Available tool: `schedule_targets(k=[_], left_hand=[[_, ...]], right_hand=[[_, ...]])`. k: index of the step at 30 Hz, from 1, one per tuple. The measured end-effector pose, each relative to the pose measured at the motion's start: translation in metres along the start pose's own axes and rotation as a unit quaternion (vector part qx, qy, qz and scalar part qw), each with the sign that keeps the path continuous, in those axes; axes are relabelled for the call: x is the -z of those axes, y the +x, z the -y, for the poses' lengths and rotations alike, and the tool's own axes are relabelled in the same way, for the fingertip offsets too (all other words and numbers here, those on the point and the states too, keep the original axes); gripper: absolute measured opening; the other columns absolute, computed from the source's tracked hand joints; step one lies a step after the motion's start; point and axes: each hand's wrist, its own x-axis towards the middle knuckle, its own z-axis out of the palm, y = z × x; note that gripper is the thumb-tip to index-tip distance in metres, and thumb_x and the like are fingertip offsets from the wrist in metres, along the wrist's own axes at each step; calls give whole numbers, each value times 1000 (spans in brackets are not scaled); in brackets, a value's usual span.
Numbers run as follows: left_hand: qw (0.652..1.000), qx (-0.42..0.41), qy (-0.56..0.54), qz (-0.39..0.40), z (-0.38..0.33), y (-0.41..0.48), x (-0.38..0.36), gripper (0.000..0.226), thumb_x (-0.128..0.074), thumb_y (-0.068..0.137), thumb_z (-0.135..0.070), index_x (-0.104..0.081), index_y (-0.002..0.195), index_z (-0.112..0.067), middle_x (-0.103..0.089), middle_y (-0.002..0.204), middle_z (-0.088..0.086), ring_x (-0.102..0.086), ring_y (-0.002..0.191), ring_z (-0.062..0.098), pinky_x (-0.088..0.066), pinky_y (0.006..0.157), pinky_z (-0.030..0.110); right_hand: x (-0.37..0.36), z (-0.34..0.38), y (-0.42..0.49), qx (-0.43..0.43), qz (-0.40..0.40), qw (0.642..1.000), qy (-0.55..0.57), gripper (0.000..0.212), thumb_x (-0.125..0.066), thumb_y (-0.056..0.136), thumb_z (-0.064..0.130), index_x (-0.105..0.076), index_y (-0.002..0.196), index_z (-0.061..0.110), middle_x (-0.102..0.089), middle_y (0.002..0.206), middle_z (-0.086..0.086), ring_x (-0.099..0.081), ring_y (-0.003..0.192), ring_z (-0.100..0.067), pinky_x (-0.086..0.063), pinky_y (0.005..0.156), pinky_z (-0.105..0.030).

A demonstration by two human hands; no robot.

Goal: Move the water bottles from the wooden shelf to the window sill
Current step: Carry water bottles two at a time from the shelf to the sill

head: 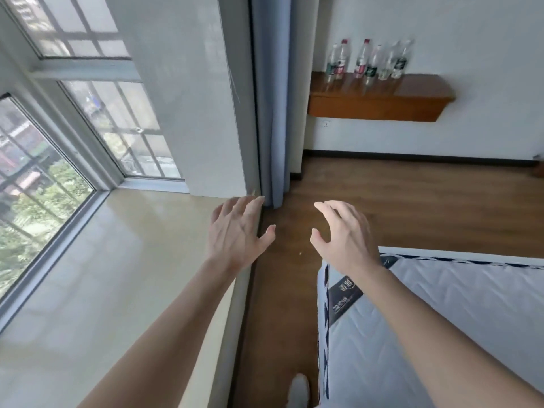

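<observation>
Several clear plastic water bottles [368, 61] with red or green labels stand upright in a row on a wooden wall shelf [379, 106] at the far upper right. The wide cream window sill [123, 260] fills the left of the view with nothing on it. My left hand [238, 234] hovers over the sill's right edge, fingers spread and loosely bent, holding nothing. My right hand [344, 237] is raised over the floor near the mattress corner, fingers relaxed, also holding nothing. Both hands are far from the bottles.
A grey quilted mattress [441, 319] lies at the lower right. A strip of wooden floor [397, 201] runs between it and the sill toward the shelf. A blue-grey curtain [273, 113] hangs beside the wall pillar. A white shoe [298, 390] shows at the bottom.
</observation>
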Motion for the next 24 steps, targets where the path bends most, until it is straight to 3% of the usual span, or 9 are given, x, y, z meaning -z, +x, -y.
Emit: schedule_targets(k=[8, 17, 24], left_hand=[[1000, -25, 2, 1, -28, 105, -35, 62, -43, 85, -59, -50, 136, -25, -57, 135, -3, -50, 124, 25, -40, 102, 43], [998, -63, 3, 2, -27, 232, -84, 61, -46, 86, -60, -49, 137, -26, -55, 137, -5, -50, 125, 23, -41, 101, 42], [995, -96, -20, 15, -3, 372, -121, 63, -45, 83, -60, -51, 135, -25, -57, 135, -4, -51, 123, 25, -42, 99, 43]], right_hand=[[-23, -72, 76, -25, -20, 999, -4, 46, -64, 79, 31, -68, 122, 15, -66, 115, -3, -61, 107, -24, -45, 89, -34], [-72, -128, 163, -50, -11, 999, -15, 46, -66, 78, 30, -68, 121, 14, -66, 114, -5, -62, 106, -26, -49, 87, -38], [-111, -169, 284, -106, 7, 993, -48, 46, -62, 82, 34, -65, 124, 17, -64, 119, -4, -61, 110, -26, -52, 88, -41]])
